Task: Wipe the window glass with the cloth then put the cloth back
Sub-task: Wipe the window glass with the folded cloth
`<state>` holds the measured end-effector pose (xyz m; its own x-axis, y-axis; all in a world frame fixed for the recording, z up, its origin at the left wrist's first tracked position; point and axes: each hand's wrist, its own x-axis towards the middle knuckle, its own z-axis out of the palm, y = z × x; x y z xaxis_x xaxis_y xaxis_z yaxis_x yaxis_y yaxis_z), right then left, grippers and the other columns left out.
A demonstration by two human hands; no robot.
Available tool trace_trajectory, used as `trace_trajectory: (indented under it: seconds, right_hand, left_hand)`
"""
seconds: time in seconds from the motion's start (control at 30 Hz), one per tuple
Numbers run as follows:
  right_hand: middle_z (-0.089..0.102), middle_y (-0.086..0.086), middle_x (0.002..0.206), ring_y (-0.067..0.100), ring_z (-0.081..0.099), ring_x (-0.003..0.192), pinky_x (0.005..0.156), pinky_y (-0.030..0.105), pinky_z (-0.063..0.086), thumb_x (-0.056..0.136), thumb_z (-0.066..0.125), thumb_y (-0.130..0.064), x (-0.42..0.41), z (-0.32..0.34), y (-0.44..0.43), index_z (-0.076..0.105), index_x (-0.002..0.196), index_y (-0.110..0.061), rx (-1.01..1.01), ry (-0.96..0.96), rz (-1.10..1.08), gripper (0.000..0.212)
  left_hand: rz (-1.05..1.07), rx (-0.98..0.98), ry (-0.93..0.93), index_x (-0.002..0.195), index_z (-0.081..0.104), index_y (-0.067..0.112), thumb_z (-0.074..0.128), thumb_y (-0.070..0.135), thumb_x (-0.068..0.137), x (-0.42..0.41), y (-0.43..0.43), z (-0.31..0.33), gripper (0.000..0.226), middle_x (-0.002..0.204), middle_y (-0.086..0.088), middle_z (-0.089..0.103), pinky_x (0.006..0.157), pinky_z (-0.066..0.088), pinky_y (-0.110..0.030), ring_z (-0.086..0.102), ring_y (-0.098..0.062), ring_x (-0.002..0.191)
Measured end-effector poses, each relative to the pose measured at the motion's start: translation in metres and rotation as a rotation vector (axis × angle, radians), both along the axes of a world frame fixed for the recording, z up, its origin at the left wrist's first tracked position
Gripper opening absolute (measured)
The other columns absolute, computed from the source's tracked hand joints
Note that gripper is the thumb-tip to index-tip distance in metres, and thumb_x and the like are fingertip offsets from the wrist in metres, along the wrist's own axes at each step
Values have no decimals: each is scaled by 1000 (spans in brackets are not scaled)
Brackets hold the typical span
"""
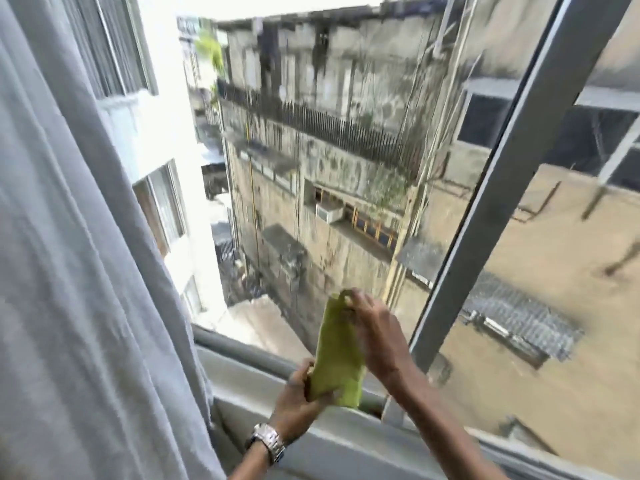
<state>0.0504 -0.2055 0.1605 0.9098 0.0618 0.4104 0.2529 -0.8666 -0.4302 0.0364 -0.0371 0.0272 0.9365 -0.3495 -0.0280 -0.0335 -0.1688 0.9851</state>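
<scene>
A green cloth [337, 355] is stretched upright between both hands, just above the window's lower frame. My left hand [298, 403], with a metal watch on its wrist, grips the cloth's bottom end. My right hand [375, 327] pinches its top corner. The window glass [540, 271] fills the right side behind a grey upright frame bar [485, 216]. Left of that bar the view of the buildings is clearer; I cannot tell whether glass covers it.
A grey curtain [76, 271] hangs along the whole left side, close to my left arm. The grey window sill and bottom track [346, 441] run across below the hands. Old buildings and an alley lie far below outside.
</scene>
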Motion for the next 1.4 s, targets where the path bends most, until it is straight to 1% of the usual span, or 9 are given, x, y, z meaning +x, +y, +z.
trace_trajectory:
  seconds: [0.1, 0.27, 0.4, 0.5, 0.63, 0.73, 0.83, 1.07, 1.4]
  right_hand:
    - [68, 15, 97, 36, 65, 81, 68, 43, 55, 90, 66, 5, 30, 131, 0, 62, 111, -7, -155, -455, -71, 25]
    - [69, 15, 123, 32, 48, 117, 97, 45, 45, 85, 70, 1, 83, 271, 18, 70, 115, -4, -325, -1036, -415, 30]
    - [39, 19, 160, 36, 30, 152, 127, 53, 25, 98, 63, -19, 104, 234, 35, 43, 152, -4, -234, -847, -430, 60]
    - [14, 14, 170, 32, 9, 158, 131, 51, 9, 105, 45, -45, 117, 215, 22, 26, 161, -15, -294, -792, -461, 67]
    - [17, 19, 168, 35, 6, 158, 125, 62, 19, 104, 30, -61, 130, 204, 9, 23, 162, -19, -345, -829, -622, 72]
    - [17, 21, 167, 37, 8, 158, 123, 64, 22, 102, 32, -65, 137, 202, 7, 25, 161, -11, -354, -892, -646, 80]
    - [19, 21, 167, 37, 6, 157, 125, 64, 15, 102, 28, -68, 144, 239, 11, 21, 161, -11, -366, -958, -673, 83]
    - [25, 22, 166, 36, 17, 156, 129, 55, 0, 102, 35, -65, 199, 389, 86, 24, 159, -1, -220, -1190, -653, 86]
    - [35, 17, 163, 30, 27, 153, 127, 54, 11, 97, 49, -65, 174, 261, 71, 37, 155, -2, -567, -1052, -560, 86]
  left_hand:
    - [102, -106, -262, 100, 59, 14, 85, 11, 75, 48, -14, 129, 35, 80, 0, 76, 62, 53, -18, 67, -6, 69]
    - [264, -204, -655, 87, 64, 22, 84, 33, 73, 106, -44, 305, 26, 78, -9, 77, 55, 55, -28, 73, -14, 66]
    - [286, 449, -934, 79, 70, 12, 73, 34, 80, 131, -38, 325, 22, 76, -11, 77, 54, 40, -31, 73, -25, 71]
    - [191, 386, -811, 80, 71, 16, 87, 48, 67, 139, 14, 296, 37, 75, 1, 80, 66, 61, -31, 74, -7, 69]
    - [611, 205, -1078, 93, 66, 14, 65, 40, 91, 172, 86, 322, 27, 80, 4, 71, 61, 63, -39, 68, -12, 68]
    - [832, 275, -1249, 126, 57, 3, 42, 38, 97, 213, 124, 392, 48, 123, -19, 65, 102, 52, -48, 62, -34, 115]
    - [776, 510, -1303, 155, 26, 3, 28, 46, 98, 248, 144, 440, 71, 165, -18, 27, 126, 24, -47, 24, -31, 154]
    - [769, 484, -1511, 159, 14, 19, 16, 40, 101, 315, 156, 428, 62, 170, -8, 9, 128, 13, -54, 9, -24, 159]
    - [733, 348, -1538, 156, 24, 2, 29, 22, 99, 312, 156, 428, 60, 166, -18, 24, 128, 17, -55, 19, -31, 156]
